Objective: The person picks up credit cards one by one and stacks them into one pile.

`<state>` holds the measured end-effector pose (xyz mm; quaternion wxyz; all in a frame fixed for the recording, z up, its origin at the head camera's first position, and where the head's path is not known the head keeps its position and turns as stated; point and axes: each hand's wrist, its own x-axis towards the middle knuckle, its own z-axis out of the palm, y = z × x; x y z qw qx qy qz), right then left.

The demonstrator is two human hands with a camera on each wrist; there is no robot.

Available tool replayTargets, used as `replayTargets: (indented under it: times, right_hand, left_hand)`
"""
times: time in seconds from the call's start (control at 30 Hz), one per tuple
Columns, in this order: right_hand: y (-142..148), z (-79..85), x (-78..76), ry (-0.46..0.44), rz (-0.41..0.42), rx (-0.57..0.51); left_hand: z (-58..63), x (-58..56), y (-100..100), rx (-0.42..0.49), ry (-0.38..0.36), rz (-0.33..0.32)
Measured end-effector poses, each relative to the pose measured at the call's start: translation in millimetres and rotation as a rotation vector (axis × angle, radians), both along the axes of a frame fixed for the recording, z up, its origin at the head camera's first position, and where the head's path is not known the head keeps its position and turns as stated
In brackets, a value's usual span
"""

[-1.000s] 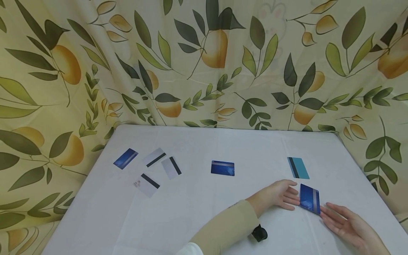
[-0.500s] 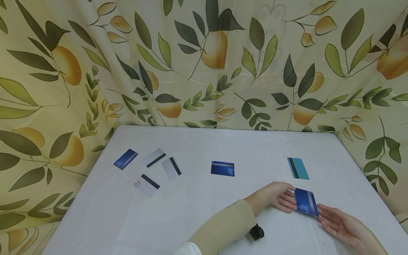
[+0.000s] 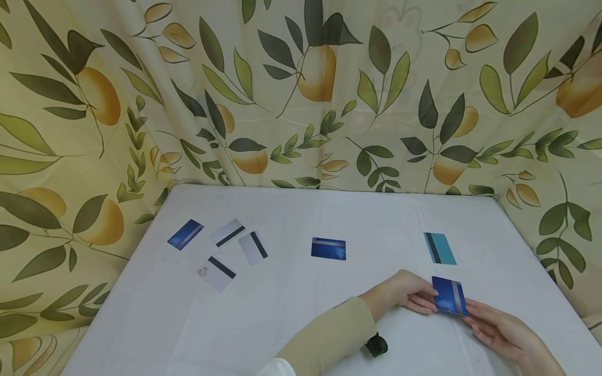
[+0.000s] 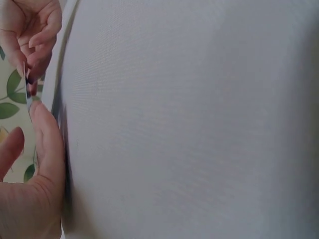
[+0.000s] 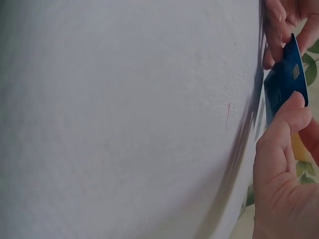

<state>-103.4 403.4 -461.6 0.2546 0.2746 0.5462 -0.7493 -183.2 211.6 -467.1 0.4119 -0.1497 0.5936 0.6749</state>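
Observation:
A dark blue bank card [image 3: 449, 296] with a grey stripe is held between my two hands at the right of the head view. My left hand [image 3: 415, 292] pinches its left edge, thumb on the striped face. The right hand [image 3: 500, 329] grips the opposite edge with its fingertips. From the right wrist view, the blue card [image 5: 286, 77] shows a chip on its other face, with the right hand [image 5: 284, 174] below and left-hand fingers [image 5: 274, 37] above. The left wrist view catches the card [image 4: 28, 92] nearly edge-on, above the left hand [image 4: 42, 164].
A teal card [image 3: 440, 248] lies just beyond my hands on the white table [image 3: 282, 324]. Another blue card [image 3: 328, 248] is mid-table. At the left lie a blue card [image 3: 185, 234] and white striped cards [image 3: 217, 273]. A patterned curtain [image 3: 291, 120] hangs behind.
The blue card has come slightly left and nearer, turning a little. My left thumb has closed onto its edge, and the right hand has shifted left with it.

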Motion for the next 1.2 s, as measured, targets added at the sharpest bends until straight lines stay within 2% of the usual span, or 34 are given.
replayTargets:
  times: [0.2,0.47,0.7,0.83,1.03,1.2]
  right_hand:
    - [-5.4,-0.3,-5.1,0.009,0.009,0.036]
    - [-16.4,5.1,-12.8,0.028,0.014,0.055]
    - [-26.3,10.7,-16.9,0.091,0.062,0.011]
    - [-32.7,12.2,-18.4,0.12,0.063,0.0]
    - [-42.4,15.0,-23.2,0.13,0.066,0.036]
    - [-51.1,21.0,-27.4,0.137,0.09,0.036]
  left_hand:
    - [-3.7,-0.7,-0.2,0.003,0.05,0.051]
    - [-3.4,-4.7,-7.5,0.017,0.074,0.106]
    - [0.5,-7.1,-14.0,0.009,0.095,0.133]
    - [1.9,-7.3,-19.1,0.02,0.117,0.145]
    - [2.7,-9.1,-31.8,0.033,0.146,0.133]
    - [7.5,-16.9,-46.8,0.038,0.147,0.103]
